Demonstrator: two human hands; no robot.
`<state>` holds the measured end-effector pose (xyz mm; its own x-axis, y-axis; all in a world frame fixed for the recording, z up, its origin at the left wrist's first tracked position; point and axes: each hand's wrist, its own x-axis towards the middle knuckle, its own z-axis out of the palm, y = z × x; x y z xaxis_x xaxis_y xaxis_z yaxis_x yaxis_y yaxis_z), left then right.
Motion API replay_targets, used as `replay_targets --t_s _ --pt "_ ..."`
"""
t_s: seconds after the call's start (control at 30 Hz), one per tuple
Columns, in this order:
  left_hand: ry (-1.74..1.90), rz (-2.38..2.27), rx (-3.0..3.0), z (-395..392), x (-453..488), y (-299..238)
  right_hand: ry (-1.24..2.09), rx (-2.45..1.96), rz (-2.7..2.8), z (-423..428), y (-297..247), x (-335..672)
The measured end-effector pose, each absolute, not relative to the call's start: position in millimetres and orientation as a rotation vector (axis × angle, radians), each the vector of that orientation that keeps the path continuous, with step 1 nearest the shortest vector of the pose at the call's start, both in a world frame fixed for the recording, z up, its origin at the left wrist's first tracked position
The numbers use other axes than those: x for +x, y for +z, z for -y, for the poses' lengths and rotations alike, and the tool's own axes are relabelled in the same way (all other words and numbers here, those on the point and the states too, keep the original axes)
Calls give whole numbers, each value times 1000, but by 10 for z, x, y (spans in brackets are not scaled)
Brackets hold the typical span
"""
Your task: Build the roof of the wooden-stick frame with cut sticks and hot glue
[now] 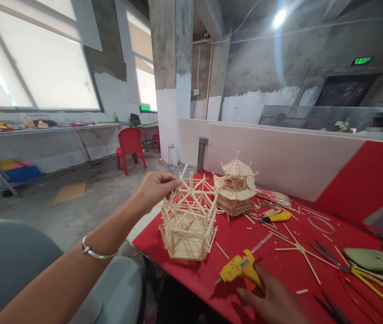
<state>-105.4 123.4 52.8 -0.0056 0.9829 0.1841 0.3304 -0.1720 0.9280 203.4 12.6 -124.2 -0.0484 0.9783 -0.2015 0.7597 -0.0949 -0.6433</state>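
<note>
My left hand [160, 189] is closed in a pinch at the upper rim of a pavilion-shaped frame [187, 234] built of thin wooden sticks. A short wooden stick [185, 171] rises from its fingertips, tilted to the right. The frame stands upright on the red tabletop, with sticks meeting at a hub on top. Beside the yellow glue gun [240, 267], my right hand [272, 297] has thumb and fingers apart around the handle end. The gun's nozzle points left, and a clear glue stick [262, 242] sticks out of its back.
Behind the frame stands a roofed stick pavilion [236, 189]. A yellow utility knife [277, 217], loose sticks, a star of joined sticks [299, 248], yellow-handled pliers [353, 270] and a clear ring [321, 224] lie on the red table [259, 231]. A grey chair [117, 288] is at left.
</note>
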Motion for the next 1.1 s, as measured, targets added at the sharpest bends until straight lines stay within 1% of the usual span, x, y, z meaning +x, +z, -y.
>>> replay_targets --t_s 0.1,0.23,0.33,0.43,0.57,0.67,0.8,0.93,1.1 --pt "1416 -1431 1544 -1282 -1218 406 779 -1990 1809 -109 -1401 2158" --pt "1757 -1536 1424 -1397 -1457 -2 609 -2001 1821 -116 -1577 2390" --pt "1905 -1412 1027 -1484 -1523 -353 424 -1980 1828 -154 -1491 2411" --pt "1895 -1294 735 -1518 -1467 -623 337 -1869 1771 -217 -1240 2073" --pt "1772 -1224 706 -1440 -1339 -825 632 -1536 1792 -364 -962 1321" --pt "1734 -1162 690 -1321 -1317 -897 666 -1446 1703 -480 -933 990" --pt "1750 -1053 605 -1079 -1306 -980 729 -1419 1544 -579 -1028 1004" --pt "1802 -947 578 -676 -1126 -1087 808 -1378 1484 -760 -1061 1147" --pt "1883 -836 391 -180 -778 -1219 871 -1244 1628 -1109 -917 1238"
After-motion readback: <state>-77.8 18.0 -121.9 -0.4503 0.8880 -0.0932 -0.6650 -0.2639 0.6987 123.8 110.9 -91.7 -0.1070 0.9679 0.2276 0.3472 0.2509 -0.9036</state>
